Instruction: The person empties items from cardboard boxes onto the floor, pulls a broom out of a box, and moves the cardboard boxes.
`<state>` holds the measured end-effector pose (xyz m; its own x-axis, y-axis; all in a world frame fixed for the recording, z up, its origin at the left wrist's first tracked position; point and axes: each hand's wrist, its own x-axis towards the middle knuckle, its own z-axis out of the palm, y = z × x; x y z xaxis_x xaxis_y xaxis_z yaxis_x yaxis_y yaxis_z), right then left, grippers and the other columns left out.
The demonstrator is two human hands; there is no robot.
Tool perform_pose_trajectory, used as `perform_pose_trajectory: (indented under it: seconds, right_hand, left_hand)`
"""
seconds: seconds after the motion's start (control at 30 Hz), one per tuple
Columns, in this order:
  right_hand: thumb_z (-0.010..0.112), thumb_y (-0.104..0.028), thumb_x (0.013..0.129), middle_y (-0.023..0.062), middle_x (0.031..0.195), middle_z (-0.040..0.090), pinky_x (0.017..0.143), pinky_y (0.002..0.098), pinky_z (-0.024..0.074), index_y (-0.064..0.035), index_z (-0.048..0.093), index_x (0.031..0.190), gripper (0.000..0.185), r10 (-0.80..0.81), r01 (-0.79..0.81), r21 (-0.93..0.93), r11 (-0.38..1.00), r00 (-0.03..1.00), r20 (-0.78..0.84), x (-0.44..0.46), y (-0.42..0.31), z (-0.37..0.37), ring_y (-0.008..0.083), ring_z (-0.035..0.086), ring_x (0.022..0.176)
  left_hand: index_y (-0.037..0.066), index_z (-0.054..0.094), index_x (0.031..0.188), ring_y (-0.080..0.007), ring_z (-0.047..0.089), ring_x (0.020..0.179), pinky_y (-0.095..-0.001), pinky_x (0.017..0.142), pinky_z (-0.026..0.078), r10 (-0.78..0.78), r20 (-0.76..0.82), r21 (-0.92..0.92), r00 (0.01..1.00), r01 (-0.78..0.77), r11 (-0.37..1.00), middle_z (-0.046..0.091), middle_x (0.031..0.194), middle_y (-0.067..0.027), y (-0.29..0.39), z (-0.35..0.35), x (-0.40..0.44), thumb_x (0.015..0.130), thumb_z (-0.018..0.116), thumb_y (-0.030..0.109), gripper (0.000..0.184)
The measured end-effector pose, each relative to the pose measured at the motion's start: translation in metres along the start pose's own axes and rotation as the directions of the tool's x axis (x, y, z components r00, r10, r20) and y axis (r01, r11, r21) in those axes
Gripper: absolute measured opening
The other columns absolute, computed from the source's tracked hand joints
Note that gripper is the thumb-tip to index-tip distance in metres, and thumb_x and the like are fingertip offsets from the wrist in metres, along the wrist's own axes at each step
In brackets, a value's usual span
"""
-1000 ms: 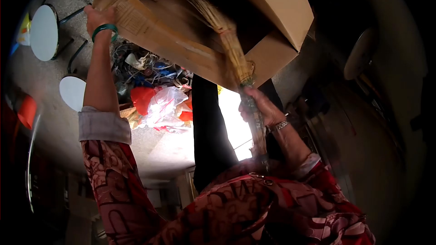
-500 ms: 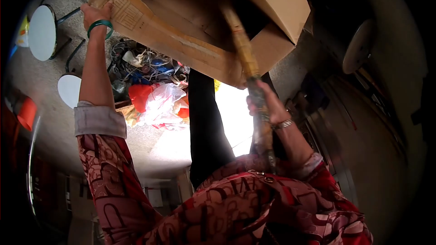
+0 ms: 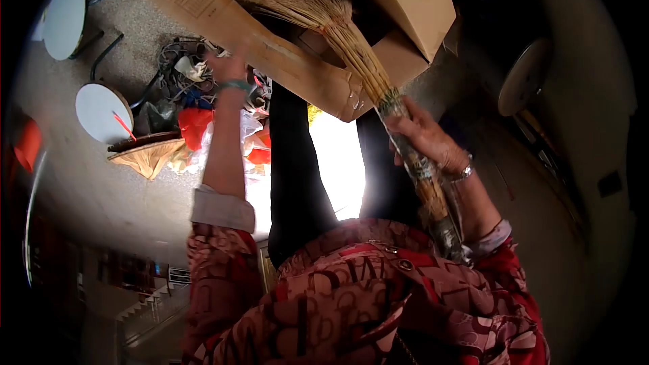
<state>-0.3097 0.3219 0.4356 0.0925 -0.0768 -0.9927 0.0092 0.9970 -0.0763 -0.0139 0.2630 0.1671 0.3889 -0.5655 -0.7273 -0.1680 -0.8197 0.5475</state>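
A straw hand broom (image 3: 358,61) with a wrapped handle is gripped by my right hand (image 3: 429,138), fingers closed round the handle. Its bristles spread up and to the left over the mouth of a large cardboard box (image 3: 412,10). The box is tilted toward me, its inside dark. Just below the box's near flap is my left hand (image 3: 228,67), smeared by motion. I cannot make out its fingers or whether it touches the flap. Beyond it on the floor lies a heap of cords and cloth scraps (image 3: 196,67).
Red and clear plastic bags (image 3: 196,128) lie by the heap, beside a woven conical hat (image 3: 152,152). Two round stools (image 3: 105,113) (image 3: 65,17) stand at left, and another round seat (image 3: 524,78) at right. An orange object (image 3: 28,145) is at the far left.
My left hand has left the box's upper left corner and moved right and down along the flap. The broom's bristle end has swung into view over the opening; my right hand still holds its handle.
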Motion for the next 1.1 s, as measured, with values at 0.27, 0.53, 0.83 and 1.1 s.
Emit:
perform_pose_trajectory:
  seconds: [0.27,0.53,0.83,1.1]
  right_hand:
    - [0.061,-0.027,0.079,0.0246,0.07,0.058,0.062,0.0438,0.048,0.0021,0.033,0.111,0.051,-0.405,0.262,-0.838,0.479,0.913,0.053,0.052,0.007,-0.04,0.0413,0.059,0.07]
    - [0.062,-0.019,0.075,0.0231,0.072,0.059,0.063,0.0464,0.0467,0.0001,0.029,0.12,0.059,-0.317,0.007,-0.994,0.106,0.948,-0.027,0.048,0.017,-0.07,0.0413,0.059,0.07]
    - [0.046,-0.008,0.083,0.0158,0.079,0.063,0.059,0.037,0.0509,-0.0002,0.028,0.127,0.048,-0.559,-0.116,-0.816,-0.566,0.782,0.277,0.064,-0.046,-0.114,0.0271,0.064,0.072]
    - [0.049,-0.004,0.077,0.0133,0.065,0.059,0.055,0.0396,0.0473,-0.0015,0.031,0.124,0.05,-0.551,0.187,-0.858,-0.479,0.697,0.46,0.002,-0.034,-0.154,0.0278,0.061,0.06]
  left_hand:
    - [0.008,0.051,0.111,-0.0182,0.059,0.072,-0.0289,0.053,0.049,-0.429,0.492,-0.299,0.757,0.61,0.734,0.061,0.093,-0.0055,-0.098,0.054,-0.142,0.064,0.079,0.018,0.056]
    - [0.017,0.051,0.115,-0.0213,0.057,0.094,-0.0427,0.074,0.05,-0.694,0.39,-0.266,0.606,0.795,0.545,0.055,0.112,-0.0024,-0.124,0.114,-0.218,0.07,0.076,0.017,0.051]
    - [0.009,0.047,0.117,-0.0278,0.055,0.1,-0.0425,0.084,0.047,-0.475,0.302,-0.792,0.827,0.494,0.358,0.054,0.112,-0.0105,-0.169,0.158,-0.251,0.067,0.078,0.026,0.061]
    - [0.001,0.037,0.124,-0.0314,0.043,0.117,-0.0452,0.097,0.04,-0.391,0.414,-0.87,0.822,0.483,0.094,0.045,0.123,-0.0158,-0.145,0.197,-0.262,0.072,0.071,0.042,0.075]
